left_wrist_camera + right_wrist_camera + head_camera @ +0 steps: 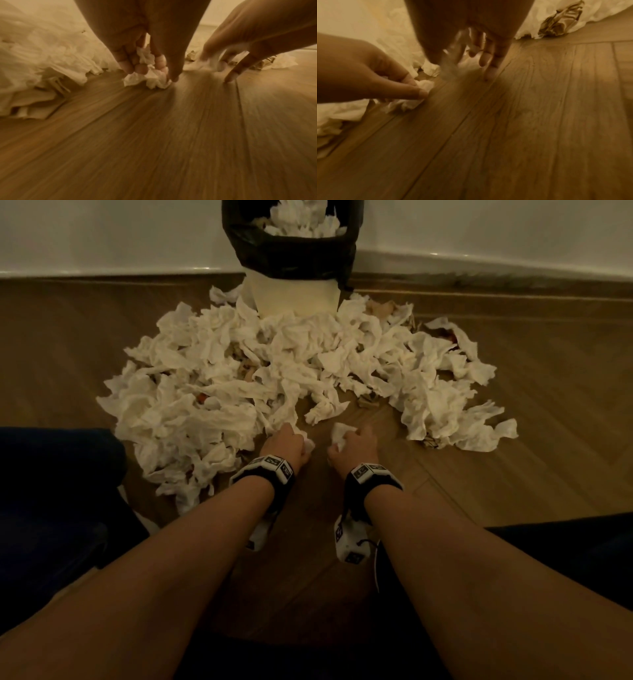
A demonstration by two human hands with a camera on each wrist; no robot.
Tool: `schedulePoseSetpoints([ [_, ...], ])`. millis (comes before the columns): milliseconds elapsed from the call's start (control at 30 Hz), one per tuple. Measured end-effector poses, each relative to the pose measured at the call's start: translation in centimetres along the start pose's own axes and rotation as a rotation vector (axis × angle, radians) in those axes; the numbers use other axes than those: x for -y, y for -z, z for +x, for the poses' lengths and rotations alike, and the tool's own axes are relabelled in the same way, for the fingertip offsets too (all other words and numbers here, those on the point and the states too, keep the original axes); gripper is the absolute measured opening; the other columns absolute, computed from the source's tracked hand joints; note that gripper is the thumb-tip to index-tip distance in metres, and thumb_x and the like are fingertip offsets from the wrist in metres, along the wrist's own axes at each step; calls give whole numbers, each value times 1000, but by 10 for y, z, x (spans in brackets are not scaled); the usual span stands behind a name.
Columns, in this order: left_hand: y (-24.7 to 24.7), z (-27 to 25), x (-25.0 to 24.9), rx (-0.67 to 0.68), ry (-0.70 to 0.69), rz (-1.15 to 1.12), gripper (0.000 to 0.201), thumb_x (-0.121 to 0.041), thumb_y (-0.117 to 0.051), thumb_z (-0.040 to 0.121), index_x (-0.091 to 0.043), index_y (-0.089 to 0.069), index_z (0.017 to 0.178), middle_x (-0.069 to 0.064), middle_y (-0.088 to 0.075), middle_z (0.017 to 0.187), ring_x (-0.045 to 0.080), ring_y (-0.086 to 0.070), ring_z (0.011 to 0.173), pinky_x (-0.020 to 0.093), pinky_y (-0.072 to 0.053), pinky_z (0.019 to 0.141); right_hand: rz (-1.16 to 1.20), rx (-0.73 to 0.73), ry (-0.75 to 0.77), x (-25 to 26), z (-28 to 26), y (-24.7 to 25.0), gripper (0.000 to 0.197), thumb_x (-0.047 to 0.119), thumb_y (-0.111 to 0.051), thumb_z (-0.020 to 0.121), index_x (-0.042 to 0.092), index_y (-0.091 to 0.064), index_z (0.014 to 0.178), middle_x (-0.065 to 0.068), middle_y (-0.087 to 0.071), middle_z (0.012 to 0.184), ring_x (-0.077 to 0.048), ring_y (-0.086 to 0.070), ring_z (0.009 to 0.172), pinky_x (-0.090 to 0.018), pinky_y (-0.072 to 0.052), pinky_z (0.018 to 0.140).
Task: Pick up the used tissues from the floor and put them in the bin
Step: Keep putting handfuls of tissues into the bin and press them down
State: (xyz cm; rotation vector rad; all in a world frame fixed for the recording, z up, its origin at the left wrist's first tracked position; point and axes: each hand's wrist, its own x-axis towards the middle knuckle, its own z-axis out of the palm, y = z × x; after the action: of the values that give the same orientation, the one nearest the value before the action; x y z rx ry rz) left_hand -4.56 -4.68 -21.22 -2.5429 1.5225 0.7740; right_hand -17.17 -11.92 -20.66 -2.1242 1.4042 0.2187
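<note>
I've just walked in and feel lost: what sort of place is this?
Probably a room in a home: a wood plank floor, a pale wall with a skirting board, and a small bin lined with a black bag, amid crumpled tissues.

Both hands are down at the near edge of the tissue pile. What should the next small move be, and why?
Probably lift both hands and carry them to the bin: the left hand and the right hand each already grip a crumpled tissue at the floor, and the bin stands just beyond the pile.
</note>
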Motion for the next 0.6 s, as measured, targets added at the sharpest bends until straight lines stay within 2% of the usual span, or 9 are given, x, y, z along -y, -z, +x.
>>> schedulePoseSetpoints([
  [67,0,0,4,0,22,-6,38,-41,-53,90,-7,-65,101,12,-38,122,27,-55,97,37,-47,91,36,-18,47,4,0,1,41,27,-52,90,3,-54,122,-14,-42,127,-30,-42,116,-34,-36,99],
  [133,0,-1,7,-4,66,-80,42,-44,-56,87,-4,-65,98,12,-35,124,26,-54,97,36,-46,92,32,-14,90,10,3,4,28,15,-47,91,0,-60,111,-16,-55,119,-30,-46,113,-32,-34,96],
  [200,1,-2,8,-41,130,-251,43,-43,-63,83,-4,-59,101,13,-38,125,29,-51,104,34,-43,92,112,-12,9,13,6,7,25,9,-46,90,1,-62,107,-16,-60,117,-30,-52,112,-32,-39,93],
  [300,1,-5,10,-142,255,-551,47,-28,-70,79,-5,-45,112,16,-52,119,32,-53,106,34,-42,82,262,-1,-108,15,7,6,24,15,-54,89,4,-61,109,-15,-60,117,-31,-55,111,-31,-43,85],
  [367,0,-5,12,-151,310,-674,51,-27,-71,78,-12,-40,116,17,-55,116,33,-56,105,35,-44,81,391,4,-155,16,6,5,34,22,-62,86,4,-57,115,-15,-58,119,-30,-55,109,-33,-43,86],
  [433,-1,-3,14,-103,308,-665,57,-33,-73,76,-20,-41,121,15,-55,119,34,-55,106,35,-46,82,464,5,-175,16,5,3,35,29,-68,82,8,-57,107,-11,-59,107,-22,-53,89,-29,-42,73],
  [500,-3,0,14,-23,259,-568,62,-38,-74,74,-25,-44,126,9,-53,125,32,-53,112,30,-43,82,496,9,-199,16,6,0,28,33,-70,79,13,-53,89,-3,-53,88,-17,-47,78,-25,-36,63],
  [567,-6,4,12,13,204,-441,50,-36,-72,77,-23,-51,121,8,-56,124,29,-55,111,27,-42,82,542,3,-219,16,6,-1,33,32,-70,79,16,-41,71,4,-45,74,-14,-45,69,-23,-31,52],
  [600,-6,7,11,22,191,-378,40,-36,-69,79,-23,-56,115,7,-59,121,28,-57,108,27,-42,80,560,-9,-219,16,6,-2,35,29,-70,79,19,-38,67,5,-42,70,-12,-43,63,-23,-27,48],
])
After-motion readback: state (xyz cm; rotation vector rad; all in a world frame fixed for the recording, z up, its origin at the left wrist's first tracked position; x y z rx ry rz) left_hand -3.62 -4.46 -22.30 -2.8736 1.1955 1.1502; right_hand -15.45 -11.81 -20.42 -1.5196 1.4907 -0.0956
